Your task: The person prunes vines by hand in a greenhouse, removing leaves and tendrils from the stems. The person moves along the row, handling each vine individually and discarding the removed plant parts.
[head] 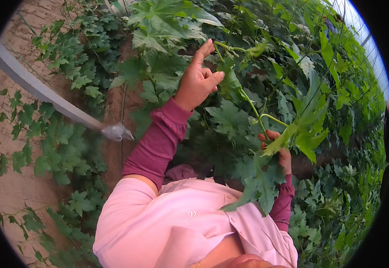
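Observation:
My left hand (199, 75) is raised beside the upper part of a green climbing vine, its thumb and index finger apart and the other fingers curled. The index fingertip is close to the bent young shoot tip (231, 48); whether they touch I cannot tell. By the thumb hangs a folded leaf (229, 82). Lower down, my right hand (281, 150) has its fingers around the vine stem (253, 105), partly hidden behind a lobed leaf (283, 139). Another large leaf (263, 184) droops below that hand, in front of my pink shirt.
Dense lobed foliage (331, 201) fills the right side. On the left, a pale curved bar (47, 88) ends in a clear plastic wrap (117, 131) above brown soil (24, 187). Thin strings run upward at the far right, near a bluish shape among the leaves, too small to tell.

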Available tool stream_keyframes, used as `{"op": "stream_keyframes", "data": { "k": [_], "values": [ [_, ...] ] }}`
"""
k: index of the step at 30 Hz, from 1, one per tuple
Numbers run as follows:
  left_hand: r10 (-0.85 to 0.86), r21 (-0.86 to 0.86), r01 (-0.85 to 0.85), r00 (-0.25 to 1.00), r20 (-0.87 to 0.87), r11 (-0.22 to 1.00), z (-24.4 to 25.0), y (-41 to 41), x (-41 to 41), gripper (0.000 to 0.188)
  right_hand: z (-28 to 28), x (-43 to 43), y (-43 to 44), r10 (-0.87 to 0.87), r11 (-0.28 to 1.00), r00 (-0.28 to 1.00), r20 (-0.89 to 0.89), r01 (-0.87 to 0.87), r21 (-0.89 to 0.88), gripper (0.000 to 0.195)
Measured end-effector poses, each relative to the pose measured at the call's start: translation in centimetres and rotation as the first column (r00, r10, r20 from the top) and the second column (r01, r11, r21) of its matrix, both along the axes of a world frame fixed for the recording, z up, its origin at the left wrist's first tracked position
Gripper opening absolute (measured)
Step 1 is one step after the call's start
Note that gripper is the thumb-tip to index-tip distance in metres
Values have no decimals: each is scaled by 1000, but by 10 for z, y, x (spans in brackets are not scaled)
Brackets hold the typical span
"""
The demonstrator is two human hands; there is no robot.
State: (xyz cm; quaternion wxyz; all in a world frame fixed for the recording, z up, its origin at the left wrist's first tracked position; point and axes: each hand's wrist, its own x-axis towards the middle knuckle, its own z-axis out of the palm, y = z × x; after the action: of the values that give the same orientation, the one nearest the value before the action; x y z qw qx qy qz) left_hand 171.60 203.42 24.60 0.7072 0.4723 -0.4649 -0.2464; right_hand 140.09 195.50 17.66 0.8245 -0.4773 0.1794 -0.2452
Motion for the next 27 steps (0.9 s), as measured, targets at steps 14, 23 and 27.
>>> {"op": "stream_keyframes", "data": {
  "k": [14, 23, 27],
  "values": [
    [50, 10, -57, 940, 338, 998, -5, -5, 99, 47, 3, 42, 95, -269, 956, 961, -65, 275, 100, 31],
    [-312, 71, 306, 893, 324, 949, 28, 18, 80, 16, 0, 25, 105, -308, 942, 945, -106, 319, 107, 29],
    [-337, 153, 300, 833, 440, 941, 7, 29, 57, 16, -42, 9, 117, -342, 910, 911, -229, 382, 162, 34]
  ]
}}
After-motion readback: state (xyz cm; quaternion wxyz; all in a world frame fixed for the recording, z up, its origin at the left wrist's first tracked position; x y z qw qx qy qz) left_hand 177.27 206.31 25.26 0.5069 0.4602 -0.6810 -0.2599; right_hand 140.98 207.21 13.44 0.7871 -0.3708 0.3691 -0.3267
